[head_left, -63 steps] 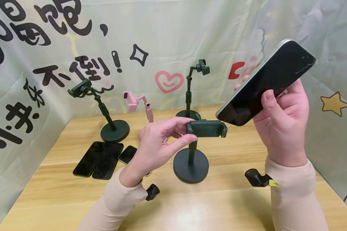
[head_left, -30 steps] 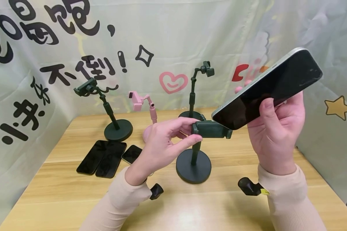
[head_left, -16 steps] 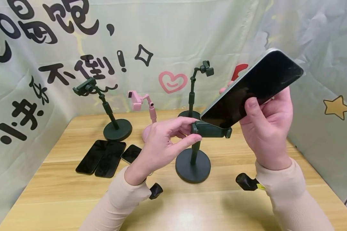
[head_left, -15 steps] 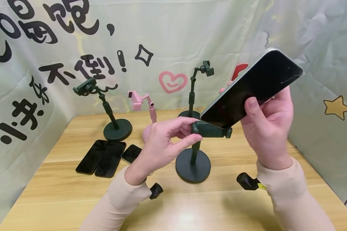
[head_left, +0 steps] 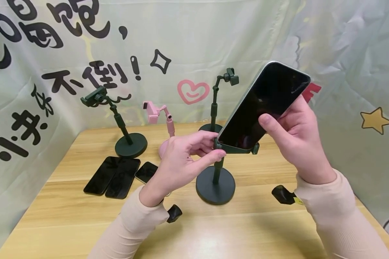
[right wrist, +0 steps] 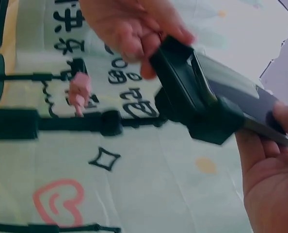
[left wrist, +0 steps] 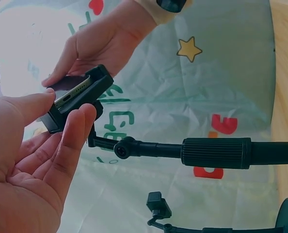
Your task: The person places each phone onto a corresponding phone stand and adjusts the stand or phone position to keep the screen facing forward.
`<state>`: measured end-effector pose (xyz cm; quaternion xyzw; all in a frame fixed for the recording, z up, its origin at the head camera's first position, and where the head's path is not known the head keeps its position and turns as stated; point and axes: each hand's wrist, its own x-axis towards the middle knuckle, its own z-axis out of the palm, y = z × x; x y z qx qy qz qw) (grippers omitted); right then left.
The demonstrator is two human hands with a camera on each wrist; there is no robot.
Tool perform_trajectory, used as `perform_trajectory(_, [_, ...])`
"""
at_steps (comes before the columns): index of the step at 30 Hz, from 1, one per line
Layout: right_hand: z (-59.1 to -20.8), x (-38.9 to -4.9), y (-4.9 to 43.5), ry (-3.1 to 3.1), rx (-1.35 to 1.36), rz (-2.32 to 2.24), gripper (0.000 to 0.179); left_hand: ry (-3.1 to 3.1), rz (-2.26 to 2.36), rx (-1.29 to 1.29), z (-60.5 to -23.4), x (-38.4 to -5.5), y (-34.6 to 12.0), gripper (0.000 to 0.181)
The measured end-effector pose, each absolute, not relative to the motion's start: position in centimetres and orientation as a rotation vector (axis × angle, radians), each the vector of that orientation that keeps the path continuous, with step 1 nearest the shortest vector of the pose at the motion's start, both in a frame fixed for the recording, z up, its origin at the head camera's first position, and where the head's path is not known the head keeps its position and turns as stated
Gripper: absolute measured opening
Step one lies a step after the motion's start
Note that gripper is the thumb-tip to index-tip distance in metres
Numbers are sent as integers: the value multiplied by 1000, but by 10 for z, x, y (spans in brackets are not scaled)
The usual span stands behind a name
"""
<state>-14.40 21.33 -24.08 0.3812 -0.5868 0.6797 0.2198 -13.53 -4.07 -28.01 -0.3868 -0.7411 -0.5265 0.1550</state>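
Observation:
My right hand [head_left: 298,140] holds a black-screened smartphone [head_left: 267,100] with a silver edge, thumb on the screen and fingers behind. The phone tilts, its lower end inside the dark green clamp [left wrist: 83,102] of a phone stand. The stand's round base [head_left: 215,192] is on the table. My left hand [head_left: 184,162] pinches the clamp's left end between thumb and fingers. In the left wrist view the phone's port edge sits between the clamp's ends. The right wrist view shows the back of the clamp [right wrist: 192,97] with the phone slanting out of it.
Behind stand another dark green stand [head_left: 214,104], a pink stand [head_left: 170,126] and a dark green stand [head_left: 120,122] at left. Two black phones [head_left: 123,178] lie side by side on the wooden table [head_left: 68,223], near a smaller phone [head_left: 146,172]. A printed cloth [head_left: 246,43] hangs behind.
My right hand has brought the phone left and down and turned it more upright, so its lower end now sits in the clamp. The left hand keeps its grip on the clamp.

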Motion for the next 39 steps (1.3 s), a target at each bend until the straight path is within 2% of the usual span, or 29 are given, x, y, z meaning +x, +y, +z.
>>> perform_trajectory(7, [-243, -145, 200, -1470, 1170, 2062, 48, -2117, -1540, -1098, -280, -135, -39, 28])
perform_trajectory(14, [-241, -144, 192, -1486, 1028, 2045, 53, -2100, -1557, -1109, -281, -136, -39, 28])
perform_trajectory(22, [-236, -143, 185, -1496, 1012, 2072, 42, -2100, -1547, -1099, -283, -136, -39, 28])
perform_trajectory(26, [-235, -143, 185, -1467, 1092, 2096, 41, -2095, -1552, -1102, -283, -136, -38, 27])
perform_trajectory(39, [-235, -146, 190, -1558, 1154, 1897, 59, -2039, -1583, -1103, -286, -130, -33, 25])
